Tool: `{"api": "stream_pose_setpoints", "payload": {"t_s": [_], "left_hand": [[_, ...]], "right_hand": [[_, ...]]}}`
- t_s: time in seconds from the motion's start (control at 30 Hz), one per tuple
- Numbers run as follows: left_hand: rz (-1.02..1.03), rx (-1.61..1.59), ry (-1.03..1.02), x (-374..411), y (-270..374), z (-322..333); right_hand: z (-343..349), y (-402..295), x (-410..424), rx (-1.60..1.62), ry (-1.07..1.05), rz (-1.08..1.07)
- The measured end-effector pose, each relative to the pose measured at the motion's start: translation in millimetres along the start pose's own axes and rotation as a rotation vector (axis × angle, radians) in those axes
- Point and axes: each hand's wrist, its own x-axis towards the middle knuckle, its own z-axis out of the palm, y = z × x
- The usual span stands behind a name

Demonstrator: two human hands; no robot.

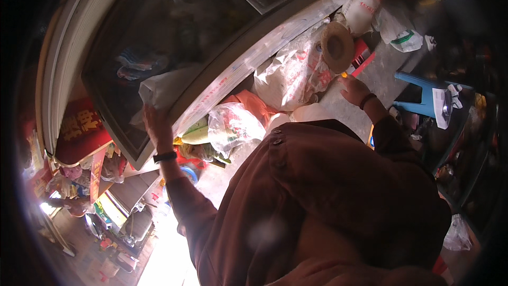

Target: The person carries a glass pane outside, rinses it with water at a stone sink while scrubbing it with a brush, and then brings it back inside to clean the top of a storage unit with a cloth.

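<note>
My left hand, with a dark band at its wrist, is at the near edge of a dark glass-topped cabinet. Its fingers meet the lower edge of a whitish plastic bag; whether they grip the bag or only rest by it is unclear. Out to the right, my right hand is held with curled fingers above the floor. A small yellow-orange thing shows at its fingertips, but I cannot tell if it is held. Just beyond lies a straw hat beside a large white plastic sack with red print.
Below the cabinet lie an orange-red bag and a clear plastic bag beside green produce. A blue plastic stool lies at right near dark shelving. Red boards and packed goods crowd the left. Strong sunlight falls on the floor.
</note>
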Motion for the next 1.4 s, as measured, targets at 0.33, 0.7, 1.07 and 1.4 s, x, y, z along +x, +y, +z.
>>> {"api": "stream_pose_setpoints", "payload": {"t_s": [0.33, 0.7, 1.07, 1.4], "left_hand": [[0.016, -0.845, 0.406, 187, 245, -107], [-0.452, -0.632, 0.199, 253, 318, -123], [-0.589, -0.459, 0.097, 264, 333, -139], [-0.587, -0.385, 0.107, 262, 336, -151]], "right_hand": [[-69, 97, 27, 0.125, 0.179, 0.105], [-327, 258, 237, -0.062, 0.978, -0.048], [-392, 349, 406, -0.012, 0.537, 0.104], [-421, 302, 398, 0.349, 0.488, 0.374]]}}
